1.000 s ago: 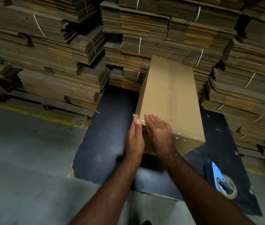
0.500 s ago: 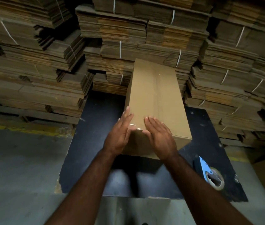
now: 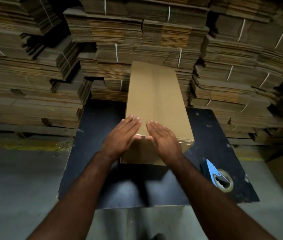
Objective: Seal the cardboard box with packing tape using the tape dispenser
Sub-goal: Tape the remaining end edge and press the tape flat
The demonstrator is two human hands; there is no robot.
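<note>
Almost done, by the look of it. Long cardboard box (image 3: 156, 101) lying flat in the middle of a dark mat (image 3: 99, 132), flaps shut, far end close against the stacks of flat cardboard (image 3: 137, 40). Shiny clear tape (image 3: 157, 94) running down the middle seam, and more shine at the near right corner, so probably taped already along the top. Hard to tell if the tape goes all the way over the far end. Left hand (image 3: 120, 137) flat and open on the near left corner of the box, fingers spread, holding nothing. Right hand (image 3: 163, 139) flat and open too, just beside the left one at the near edge, holding nothing. Looks like pressing the tape end down over the near edge. Tape dispenser (image 3: 216, 175) with blue sides lying on the mat to the near right, well apart from both hands. Maybe left to do: a last rub, then checking the far end. Grey floor (image 3: 16, 179) all around the mat.
</note>
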